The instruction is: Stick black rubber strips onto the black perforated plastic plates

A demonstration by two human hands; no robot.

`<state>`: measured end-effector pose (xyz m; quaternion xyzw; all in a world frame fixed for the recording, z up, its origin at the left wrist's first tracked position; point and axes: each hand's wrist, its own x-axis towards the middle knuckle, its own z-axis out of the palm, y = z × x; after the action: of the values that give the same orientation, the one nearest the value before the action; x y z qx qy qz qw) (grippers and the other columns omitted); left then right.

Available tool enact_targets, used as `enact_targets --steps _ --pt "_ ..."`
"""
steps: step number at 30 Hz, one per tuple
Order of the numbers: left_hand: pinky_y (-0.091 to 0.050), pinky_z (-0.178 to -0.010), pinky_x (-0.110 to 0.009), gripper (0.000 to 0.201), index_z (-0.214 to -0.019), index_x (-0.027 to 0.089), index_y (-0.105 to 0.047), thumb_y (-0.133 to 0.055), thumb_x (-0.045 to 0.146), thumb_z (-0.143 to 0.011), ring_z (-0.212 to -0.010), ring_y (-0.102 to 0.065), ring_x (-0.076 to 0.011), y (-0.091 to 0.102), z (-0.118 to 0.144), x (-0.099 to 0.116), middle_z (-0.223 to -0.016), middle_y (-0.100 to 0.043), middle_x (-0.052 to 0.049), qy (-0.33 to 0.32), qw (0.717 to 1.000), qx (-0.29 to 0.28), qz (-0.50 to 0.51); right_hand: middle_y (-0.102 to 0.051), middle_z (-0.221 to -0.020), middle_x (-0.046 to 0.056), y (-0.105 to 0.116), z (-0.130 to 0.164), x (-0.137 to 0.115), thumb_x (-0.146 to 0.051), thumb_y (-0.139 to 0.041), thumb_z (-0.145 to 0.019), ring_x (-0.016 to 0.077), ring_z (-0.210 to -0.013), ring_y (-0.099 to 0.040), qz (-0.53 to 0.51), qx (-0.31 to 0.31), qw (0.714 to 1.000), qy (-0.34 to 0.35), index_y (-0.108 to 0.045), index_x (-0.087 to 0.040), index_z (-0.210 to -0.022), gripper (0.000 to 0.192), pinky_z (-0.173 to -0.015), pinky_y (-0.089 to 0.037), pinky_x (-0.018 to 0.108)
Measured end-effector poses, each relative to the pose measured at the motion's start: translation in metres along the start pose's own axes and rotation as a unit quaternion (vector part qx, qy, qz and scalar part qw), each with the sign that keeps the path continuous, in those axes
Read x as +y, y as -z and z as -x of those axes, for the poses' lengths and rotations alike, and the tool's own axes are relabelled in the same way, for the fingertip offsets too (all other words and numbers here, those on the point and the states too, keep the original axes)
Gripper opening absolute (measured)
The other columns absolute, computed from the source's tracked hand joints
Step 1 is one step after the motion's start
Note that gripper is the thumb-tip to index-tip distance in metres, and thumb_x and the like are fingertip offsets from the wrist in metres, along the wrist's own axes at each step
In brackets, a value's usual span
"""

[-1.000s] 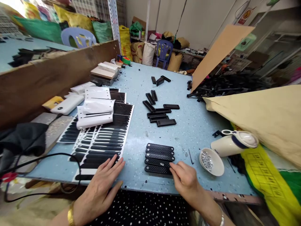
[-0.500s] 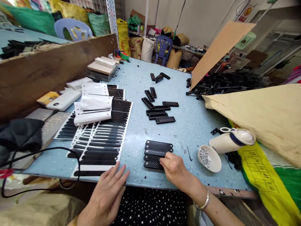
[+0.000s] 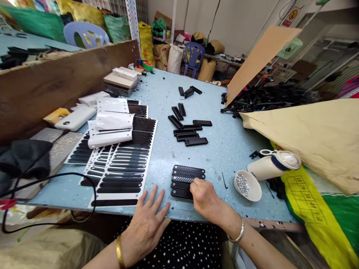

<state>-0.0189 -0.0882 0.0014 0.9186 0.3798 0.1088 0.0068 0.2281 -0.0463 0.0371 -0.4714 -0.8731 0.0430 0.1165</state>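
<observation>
Several black textured strips (image 3: 185,179) with a small metal rivet or screw at their ends lie side by side near the table's front edge. My right hand (image 3: 203,194) is closed over their right ends, its fingertips pinched together; what they hold, if anything, is hidden. My left hand (image 3: 150,220) rests with fingers spread on the table edge, left of the strips, holding nothing. Right of my right hand, a white bowl (image 3: 256,188) holds small silvery metal pieces (image 3: 242,185). Left of my left hand lies a white sheet with black rounded strips (image 3: 120,188).
Further back lie loose black strip bundles (image 3: 196,141). A white bottle (image 3: 265,168) lies tilted on the right, beside brown paper (image 3: 308,130). White folded sheets (image 3: 112,127) and a white power bank-like object (image 3: 75,119) are on the left. A black cable (image 3: 94,190) loops over the front left edge.
My left hand has moved right and slightly down, off the sheet's corner toward the strips, with fingers spreading wider. My right hand stays at the strips' right ends.
</observation>
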Motion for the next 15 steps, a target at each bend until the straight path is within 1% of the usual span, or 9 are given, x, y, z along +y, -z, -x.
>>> enact_targets --steps 3,6,8,9,10,12,13,14,15 --pt "-0.03 -0.104 -0.061 0.032 -0.123 0.023 -0.061 -0.051 0.031 -0.094 -0.137 -0.033 -0.0422 0.004 -0.002 -0.002 -0.142 -0.051 -0.011 -0.022 1.0 -0.009 0.002 -0.055 -0.069 0.005 0.008 0.002 0.001 0.002 -0.042 -0.081 0.0167 -0.062 -0.049 -0.024 0.033 0.999 -0.016 -0.055 -0.016 -0.068 0.026 -0.056 -0.033 0.03" --pt "-0.031 -0.104 -0.061 0.028 -0.119 0.027 -0.063 -0.053 0.032 -0.093 -0.136 -0.035 -0.0409 0.011 0.003 -0.008 -0.142 -0.053 -0.005 -0.037 0.999 -0.004 0.007 -0.055 -0.066 0.004 0.024 0.016 0.014 -0.006 -0.041 -0.089 0.0157 -0.06 -0.05 -0.06 0.126 0.989 -0.048 -0.058 -0.016 -0.071 0.027 -0.056 -0.036 0.028" --pt "-0.034 -0.103 -0.06 0.028 -0.117 0.029 -0.064 -0.056 0.034 -0.091 -0.135 -0.039 -0.0393 0.014 0.009 -0.013 -0.141 -0.054 -0.004 -0.038 0.999 0.005 0.023 -0.057 -0.066 0.003 0.038 0.035 0.031 -0.012 -0.045 -0.091 0.0156 -0.06 -0.053 -0.057 0.194 0.976 -0.084 -0.06 -0.017 -0.075 0.023 -0.057 -0.04 0.027" --pt "-0.037 -0.103 -0.057 0.03 -0.118 0.028 -0.063 -0.058 0.035 -0.089 -0.134 -0.042 -0.0377 0.014 0.012 -0.016 -0.14 -0.055 -0.005 -0.036 0.999 0.02 0.036 -0.059 -0.066 0.003 0.045 0.047 0.043 -0.014 -0.047 -0.091 0.0158 -0.06 -0.055 -0.046 0.222 0.968 -0.108 -0.061 -0.017 -0.077 0.02 -0.058 -0.041 0.027" --pt "-0.041 -0.102 -0.054 0.034 -0.121 0.026 -0.061 -0.06 0.037 -0.088 -0.131 -0.047 -0.0356 0.012 0.014 -0.018 -0.138 -0.057 -0.007 -0.03 0.997 0.047 0.052 -0.06 -0.066 0.003 0.052 0.06 0.055 -0.016 -0.049 -0.09 0.0161 -0.061 -0.056 -0.032 0.248 0.958 -0.138 -0.062 -0.017 -0.078 0.018 -0.058 -0.043 0.028" --pt "-0.048 -0.099 -0.046 0.044 -0.126 0.021 -0.057 -0.063 0.037 -0.085 -0.12 -0.058 -0.031 0.004 0.015 -0.02 -0.129 -0.064 -0.01 -0.013 0.988 0.12 0.092 -0.061 -0.066 0.003 0.065 0.085 0.079 -0.021 -0.052 -0.088 0.0161 -0.059 -0.057 -0.014 0.277 0.937 -0.211 -0.063 -0.018 -0.077 0.016 -0.056 -0.044 0.027" --pt "-0.05 -0.097 -0.043 0.046 -0.127 0.02 -0.056 -0.063 0.036 -0.085 -0.115 -0.062 -0.0295 -0.001 0.014 -0.019 -0.126 -0.066 -0.011 -0.002 0.982 0.154 0.113 -0.062 -0.066 0.003 0.07 0.097 0.089 -0.022 -0.052 -0.087 0.016 -0.057 -0.057 -0.006 0.279 0.927 -0.249 -0.063 -0.018 -0.077 0.016 -0.055 -0.044 0.027" --pt "-0.052 -0.096 -0.041 0.047 -0.128 0.02 -0.056 -0.063 0.036 -0.085 -0.112 -0.065 -0.0288 -0.007 0.011 -0.018 -0.124 -0.067 -0.011 0.0 0.977 0.168 0.133 -0.062 -0.066 0.004 0.074 0.106 0.099 -0.023 -0.051 -0.087 0.016 -0.056 -0.057 0.002 0.276 0.919 -0.282 -0.064 -0.018 -0.076 0.017 -0.054 -0.045 0.027" --pt "-0.054 -0.095 -0.04 0.047 -0.129 0.02 -0.055 -0.062 0.035 -0.085 -0.11 -0.065 -0.0285 -0.012 0.007 -0.016 -0.125 -0.067 -0.011 -0.005 0.975 0.17 0.147 -0.063 -0.066 0.004 0.077 0.114 0.109 -0.023 -0.05 -0.086 0.0161 -0.056 -0.057 0.012 0.27 0.912 -0.309 -0.064 -0.018 -0.075 0.018 -0.054 -0.045 0.027"
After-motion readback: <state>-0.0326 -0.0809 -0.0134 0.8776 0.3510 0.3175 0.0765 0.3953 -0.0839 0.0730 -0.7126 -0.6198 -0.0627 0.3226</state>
